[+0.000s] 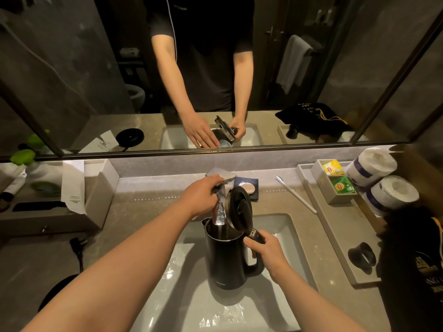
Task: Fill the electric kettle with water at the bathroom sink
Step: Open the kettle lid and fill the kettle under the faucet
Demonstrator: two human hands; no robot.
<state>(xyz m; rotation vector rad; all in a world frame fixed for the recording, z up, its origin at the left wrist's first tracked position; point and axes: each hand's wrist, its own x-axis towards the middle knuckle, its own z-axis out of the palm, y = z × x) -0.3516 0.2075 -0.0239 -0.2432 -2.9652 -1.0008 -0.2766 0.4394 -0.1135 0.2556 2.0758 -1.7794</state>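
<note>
A black electric kettle (225, 257) stands upright in the white sink basin (282, 226), its lid (241, 209) hinged open and tilted back. My right hand (266, 250) grips the kettle's handle. My left hand (201, 195) rests on the chrome faucet lever (221, 174). A wide stream of water (219, 212) falls from the faucet into the kettle's open mouth.
The kettle's round black base (57, 292) and its cord lie on the counter at the left. A soap dish (247, 186) and a toothbrush (296, 194) sit behind the sink. At the right a tray (335, 236) holds tea bags, toilet rolls and a black ring. A mirror spans the wall.
</note>
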